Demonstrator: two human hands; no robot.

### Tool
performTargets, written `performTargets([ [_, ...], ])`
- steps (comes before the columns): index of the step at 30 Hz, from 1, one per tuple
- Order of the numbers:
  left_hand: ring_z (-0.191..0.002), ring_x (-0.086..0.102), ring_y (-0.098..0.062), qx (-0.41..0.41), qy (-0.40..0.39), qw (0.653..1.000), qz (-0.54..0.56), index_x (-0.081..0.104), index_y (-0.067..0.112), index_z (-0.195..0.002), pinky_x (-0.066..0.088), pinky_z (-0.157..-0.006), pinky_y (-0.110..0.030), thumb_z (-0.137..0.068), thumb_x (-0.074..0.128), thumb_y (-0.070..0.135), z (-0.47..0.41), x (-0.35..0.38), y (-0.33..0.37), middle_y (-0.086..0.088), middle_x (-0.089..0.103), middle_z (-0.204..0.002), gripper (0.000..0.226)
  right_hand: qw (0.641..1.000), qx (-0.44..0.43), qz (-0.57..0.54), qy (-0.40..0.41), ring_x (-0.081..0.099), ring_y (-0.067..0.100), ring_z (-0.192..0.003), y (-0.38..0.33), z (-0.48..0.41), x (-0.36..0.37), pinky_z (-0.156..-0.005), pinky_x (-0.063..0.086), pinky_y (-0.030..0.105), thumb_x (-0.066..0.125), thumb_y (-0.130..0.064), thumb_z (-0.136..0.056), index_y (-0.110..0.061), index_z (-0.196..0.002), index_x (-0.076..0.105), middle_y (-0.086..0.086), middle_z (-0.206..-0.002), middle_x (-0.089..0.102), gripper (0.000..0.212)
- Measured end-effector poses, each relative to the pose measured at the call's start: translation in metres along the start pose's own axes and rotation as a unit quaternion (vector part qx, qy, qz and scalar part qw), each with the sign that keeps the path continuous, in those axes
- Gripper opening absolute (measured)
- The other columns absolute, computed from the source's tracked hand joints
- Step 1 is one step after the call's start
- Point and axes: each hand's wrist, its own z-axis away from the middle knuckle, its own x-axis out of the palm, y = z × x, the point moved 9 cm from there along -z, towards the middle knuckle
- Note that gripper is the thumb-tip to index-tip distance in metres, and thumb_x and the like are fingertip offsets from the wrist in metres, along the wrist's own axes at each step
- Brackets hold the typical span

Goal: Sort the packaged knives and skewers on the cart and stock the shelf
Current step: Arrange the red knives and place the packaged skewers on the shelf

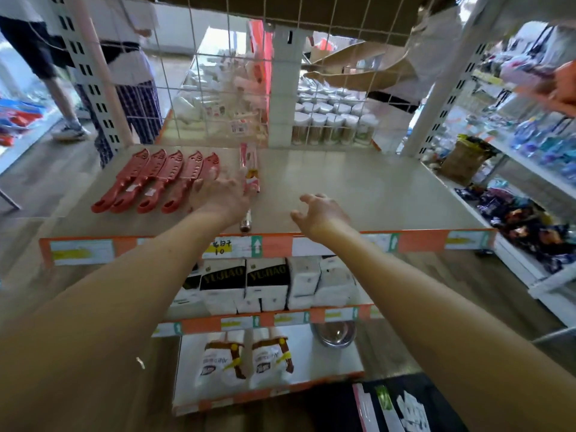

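Observation:
Several red packaged knives [156,180] lie side by side on the left of the top shelf [358,188], handles toward me. To their right lies a long pink skewer pack [249,165], pointing away from me. My left hand [223,196] rests over its near part, fingers spread and touching it; whether it grips the pack is unclear. My right hand [321,213] hovers just above the shelf near the front edge, its fingers loosely curled around nothing.
A wire grid [218,73] backs the shelf, with jars [333,126] behind it. White tissue packs [274,285] fill the shelf below, bagged goods [246,360] and a steel bowl [335,333] lower down. People stand at back left; another shelving unit [530,169] stands on the right.

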Motion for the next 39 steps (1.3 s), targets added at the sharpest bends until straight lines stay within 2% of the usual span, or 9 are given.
performTargets([
  [4, -0.142, 0.021, -0.029, 0.006, -0.006, 1.000, -0.009, 0.025, 0.024, -0.147, 0.021, -0.114, -0.044, -0.098, 0.030, 0.044, 0.016, 0.000, 0.034, -0.005, 0.023, -0.156, 0.054, 1.000, -0.002, -0.004, 0.017, 0.042, 0.025, -0.130, 0.035, 0.020, -0.018, -0.104, 0.041, 0.037, 0.047, -0.037, -0.095, -0.020, -0.139, 0.041, 0.003, -0.146, 0.039, 0.048],
  [7, -0.147, 0.009, -0.026, 0.002, -0.017, 0.999, -0.047, 0.022, 0.023, -0.149, 0.014, -0.116, -0.044, -0.098, 0.029, 0.045, 0.036, 0.008, 0.068, -0.003, 0.010, -0.160, 0.056, 0.999, -0.010, -0.021, 0.027, 0.040, 0.025, -0.132, 0.071, 0.044, -0.027, -0.105, 0.039, 0.036, 0.048, -0.030, -0.094, -0.019, -0.140, 0.041, 0.005, -0.148, 0.037, 0.048],
  [9, -0.147, 0.004, -0.026, -0.003, -0.025, 0.998, -0.065, 0.019, 0.024, -0.150, 0.011, -0.116, -0.046, -0.098, 0.029, 0.047, 0.052, 0.019, 0.093, -0.001, 0.010, -0.160, 0.057, 0.999, -0.018, -0.016, 0.038, 0.038, 0.025, -0.133, 0.101, 0.063, -0.032, -0.103, 0.037, 0.034, 0.047, -0.027, -0.093, -0.019, -0.139, 0.043, 0.005, -0.147, 0.039, 0.046],
  [16, -0.146, 0.011, -0.025, -0.020, -0.027, 0.998, -0.049, 0.023, 0.025, -0.149, 0.015, -0.116, -0.046, -0.098, 0.029, 0.047, 0.142, 0.094, 0.199, 0.002, 0.012, -0.159, 0.055, 0.999, -0.036, 0.011, 0.022, 0.043, 0.027, -0.130, 0.227, 0.126, -0.023, -0.102, 0.038, 0.033, 0.051, -0.024, -0.091, -0.017, -0.135, 0.048, 0.008, -0.143, 0.044, 0.045],
  [20, -0.142, 0.021, -0.028, -0.031, -0.071, 0.995, -0.064, 0.026, 0.023, -0.146, 0.025, -0.111, -0.044, -0.097, 0.031, 0.047, 0.211, 0.163, 0.250, -0.001, 0.021, -0.157, 0.055, 0.998, -0.037, 0.002, -0.044, 0.048, 0.028, -0.124, 0.306, 0.172, 0.009, -0.099, 0.043, 0.035, 0.052, -0.019, -0.091, -0.015, -0.131, 0.052, 0.008, -0.136, 0.048, 0.041],
  [24, -0.132, 0.037, -0.030, -0.031, -0.108, 0.993, -0.039, 0.040, 0.019, -0.137, 0.035, -0.103, -0.043, -0.095, 0.037, 0.043, 0.251, 0.219, 0.284, -0.004, 0.042, -0.144, 0.049, 0.996, -0.015, 0.014, -0.092, 0.054, 0.030, -0.114, 0.369, 0.206, 0.038, -0.086, 0.047, 0.035, 0.050, -0.013, -0.090, -0.014, -0.126, 0.056, 0.008, -0.130, 0.053, 0.037],
  [27, -0.126, 0.041, -0.031, -0.022, -0.144, 0.989, -0.038, 0.044, 0.016, -0.133, 0.039, -0.097, -0.041, -0.096, 0.040, 0.042, 0.272, 0.270, 0.299, -0.010, 0.049, -0.136, 0.046, 0.991, 0.014, -0.005, -0.133, 0.053, 0.029, -0.114, 0.409, 0.219, 0.079, -0.092, 0.048, 0.040, 0.048, -0.011, -0.091, -0.012, -0.125, 0.056, 0.010, -0.129, 0.053, 0.035],
  [29, -0.124, 0.043, -0.032, -0.022, -0.179, 0.983, -0.032, 0.043, 0.017, -0.134, 0.040, -0.097, -0.043, -0.095, 0.041, 0.041, 0.289, 0.316, 0.300, -0.012, 0.050, -0.134, 0.045, 0.987, 0.037, -0.024, -0.156, 0.056, 0.028, -0.105, 0.435, 0.231, 0.120, -0.089, 0.051, 0.043, 0.048, -0.014, -0.091, -0.010, -0.117, 0.058, 0.010, -0.121, 0.057, 0.028],
  [39, -0.112, 0.054, -0.025, -0.056, -0.308, 0.949, 0.040, 0.043, 0.016, -0.132, 0.046, -0.079, -0.036, -0.097, 0.044, 0.035, 0.369, 0.611, 0.272, -0.007, 0.056, -0.123, 0.040, 0.952, 0.151, -0.084, -0.252, 0.055, 0.014, -0.082, 0.576, 0.275, 0.401, -0.078, 0.054, 0.032, 0.051, -0.023, -0.094, -0.016, -0.109, 0.060, 0.005, -0.108, 0.060, 0.018],
])
